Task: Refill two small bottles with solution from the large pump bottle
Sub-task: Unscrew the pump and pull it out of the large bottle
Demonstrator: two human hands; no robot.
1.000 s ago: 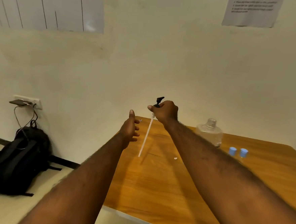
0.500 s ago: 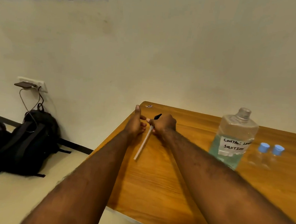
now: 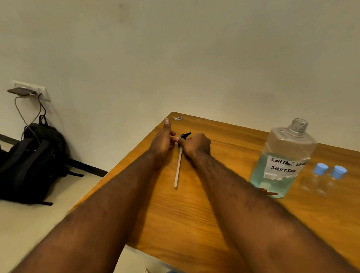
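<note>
Pump point(image 3: 178, 170) now down on the tabletop point(image 3: 190, 218), right hand point(image 3: 195, 146) fingers gripping it, left hand point(image 3: 162, 140) grip unclear; uncapped bottle point(image 3: 284, 156) at three o'clock could get elbowed over.

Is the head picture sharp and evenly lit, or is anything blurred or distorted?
Head view: dim, warm light; wide-lens stretching toward edges; two small clear blue-capped bottles look soft; the handwritten label on the large clear bottle is mostly readable.

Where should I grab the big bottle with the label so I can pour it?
Hold the big bottle round its wide body, at the label. It stands upright, and its thin open neck must stay free for pouring. Come from the side away from the two small bottles, which stand close by.
</note>
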